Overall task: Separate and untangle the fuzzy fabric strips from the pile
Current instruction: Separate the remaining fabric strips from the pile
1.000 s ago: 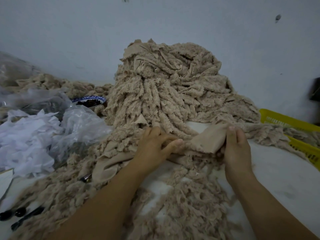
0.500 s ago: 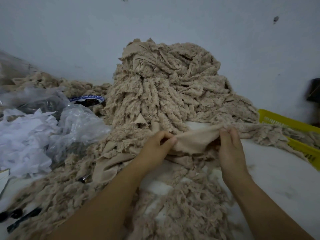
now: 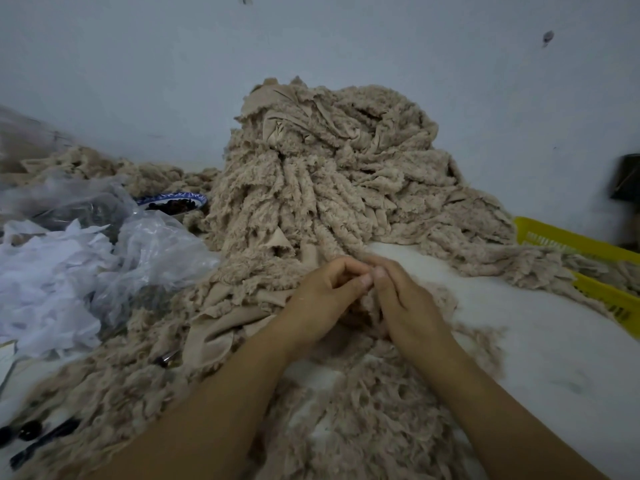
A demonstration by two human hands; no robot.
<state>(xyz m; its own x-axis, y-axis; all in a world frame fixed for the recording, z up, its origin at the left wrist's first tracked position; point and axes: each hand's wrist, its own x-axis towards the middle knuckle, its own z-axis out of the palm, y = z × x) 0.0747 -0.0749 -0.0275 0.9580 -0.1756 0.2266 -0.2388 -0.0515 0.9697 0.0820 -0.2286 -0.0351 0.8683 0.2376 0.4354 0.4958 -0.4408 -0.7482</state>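
Note:
A tall pile of beige fuzzy fabric strips (image 3: 332, 174) rises against the wall at centre. More loose strips (image 3: 374, 403) spread over the white table towards me. My left hand (image 3: 322, 303) and my right hand (image 3: 405, 303) sit close together at the pile's foot, fingertips touching. Both have curled fingers pinching a bunched fuzzy strip (image 3: 367, 306) that lies between the palms, mostly hidden by them.
Crumpled clear plastic bags with white scraps (image 3: 86, 265) fill the left. A blue-rimmed bowl (image 3: 173, 202) sits behind them. A yellow plastic basket (image 3: 588, 268) stands at the right edge with strips draped over it. Dark small items (image 3: 31, 434) lie bottom left. Bare white table (image 3: 554, 358) lies right.
My hands were apart, stretching a flat beige piece between them. They have come together at the centre, and the piece is now bunched between my fingers.

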